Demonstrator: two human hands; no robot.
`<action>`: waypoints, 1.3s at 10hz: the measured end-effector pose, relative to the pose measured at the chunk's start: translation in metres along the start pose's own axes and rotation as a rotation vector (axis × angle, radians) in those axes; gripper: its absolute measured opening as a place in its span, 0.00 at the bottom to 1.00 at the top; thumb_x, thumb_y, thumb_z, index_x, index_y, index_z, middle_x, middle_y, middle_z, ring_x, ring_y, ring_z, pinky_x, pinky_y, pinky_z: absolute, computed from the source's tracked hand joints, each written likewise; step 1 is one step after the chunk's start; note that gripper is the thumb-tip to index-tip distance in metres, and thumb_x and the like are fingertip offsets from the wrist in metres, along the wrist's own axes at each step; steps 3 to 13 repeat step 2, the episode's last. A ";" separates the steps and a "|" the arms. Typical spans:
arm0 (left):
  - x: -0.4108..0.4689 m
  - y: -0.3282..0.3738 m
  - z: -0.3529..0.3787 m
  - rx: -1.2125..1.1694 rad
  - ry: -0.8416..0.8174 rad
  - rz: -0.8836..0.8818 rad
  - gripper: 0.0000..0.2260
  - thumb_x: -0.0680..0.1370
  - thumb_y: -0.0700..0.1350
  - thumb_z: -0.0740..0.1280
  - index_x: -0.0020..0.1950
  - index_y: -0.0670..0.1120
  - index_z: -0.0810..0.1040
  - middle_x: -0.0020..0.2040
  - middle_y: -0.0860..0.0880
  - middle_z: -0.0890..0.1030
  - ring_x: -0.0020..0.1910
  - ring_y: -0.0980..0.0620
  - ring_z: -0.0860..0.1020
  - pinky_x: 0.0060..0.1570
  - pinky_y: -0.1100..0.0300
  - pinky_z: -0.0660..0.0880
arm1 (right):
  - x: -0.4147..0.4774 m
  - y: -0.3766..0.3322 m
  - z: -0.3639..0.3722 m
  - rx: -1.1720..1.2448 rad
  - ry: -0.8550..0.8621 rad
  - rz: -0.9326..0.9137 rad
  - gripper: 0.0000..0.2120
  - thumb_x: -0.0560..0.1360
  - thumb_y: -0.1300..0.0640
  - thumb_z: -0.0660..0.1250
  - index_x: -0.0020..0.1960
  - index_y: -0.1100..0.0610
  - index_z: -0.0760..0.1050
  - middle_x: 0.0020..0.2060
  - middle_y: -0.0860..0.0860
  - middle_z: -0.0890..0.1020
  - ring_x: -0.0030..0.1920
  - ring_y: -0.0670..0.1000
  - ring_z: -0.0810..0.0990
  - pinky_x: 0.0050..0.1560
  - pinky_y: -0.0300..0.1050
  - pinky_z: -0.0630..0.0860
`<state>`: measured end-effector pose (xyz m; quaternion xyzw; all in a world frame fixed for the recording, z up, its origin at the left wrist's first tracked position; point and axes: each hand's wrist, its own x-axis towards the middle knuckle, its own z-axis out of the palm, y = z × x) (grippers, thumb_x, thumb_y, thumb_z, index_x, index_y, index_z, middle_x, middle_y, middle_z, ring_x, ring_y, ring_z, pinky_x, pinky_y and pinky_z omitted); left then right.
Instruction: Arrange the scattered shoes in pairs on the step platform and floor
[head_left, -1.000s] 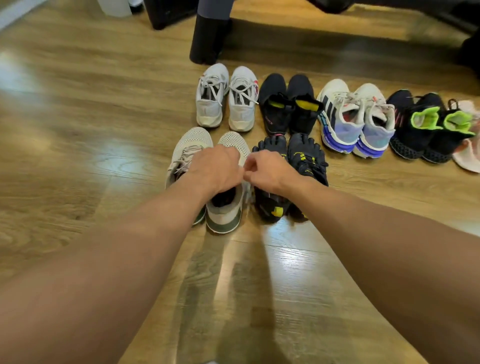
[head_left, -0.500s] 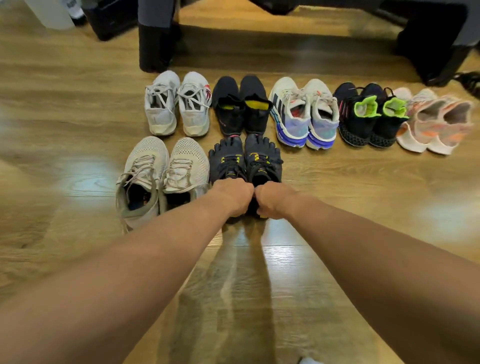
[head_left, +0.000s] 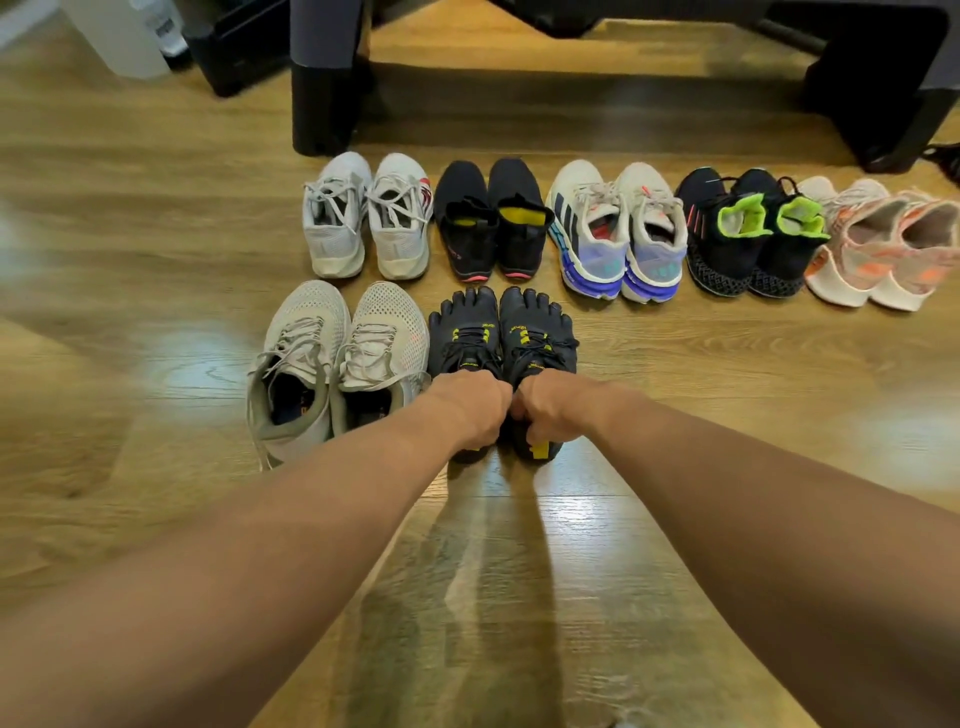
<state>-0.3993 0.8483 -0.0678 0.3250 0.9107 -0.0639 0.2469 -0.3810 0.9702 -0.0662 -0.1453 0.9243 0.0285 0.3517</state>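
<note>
We have left hand (head_left: 470, 410) and right hand (head_left: 558, 410) each curled on one heel of the black five-toe shoes (head_left: 467, 332). Pair sits on the floor (head_left: 156, 519), running straight ahead from both hands, toes pointing away. Both hands equally near.

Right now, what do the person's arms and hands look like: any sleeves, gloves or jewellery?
The left forearm and right forearm are bare, no sleeve in view. The left hand and right hand wear no gloves, and neither wrist shows a watch or band. Rings cannot be checked.
</note>
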 end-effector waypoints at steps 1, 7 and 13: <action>0.000 0.000 0.003 -0.018 -0.040 -0.005 0.13 0.77 0.46 0.64 0.61 0.47 0.74 0.57 0.44 0.76 0.56 0.41 0.76 0.44 0.52 0.71 | 0.003 -0.003 0.002 0.038 -0.027 0.021 0.11 0.73 0.56 0.66 0.55 0.58 0.78 0.49 0.55 0.80 0.46 0.56 0.76 0.40 0.42 0.69; 0.003 -0.005 -0.009 -0.199 -0.138 -0.015 0.11 0.77 0.46 0.64 0.57 0.43 0.76 0.52 0.43 0.79 0.49 0.43 0.81 0.47 0.53 0.77 | 0.004 -0.002 -0.013 0.164 -0.026 0.098 0.07 0.72 0.55 0.67 0.48 0.56 0.77 0.39 0.53 0.79 0.38 0.54 0.78 0.36 0.40 0.71; 0.003 -0.005 -0.009 -0.199 -0.138 -0.015 0.11 0.77 0.46 0.64 0.57 0.43 0.76 0.52 0.43 0.79 0.49 0.43 0.81 0.47 0.53 0.77 | 0.004 -0.002 -0.013 0.164 -0.026 0.098 0.07 0.72 0.55 0.67 0.48 0.56 0.77 0.39 0.53 0.79 0.38 0.54 0.78 0.36 0.40 0.71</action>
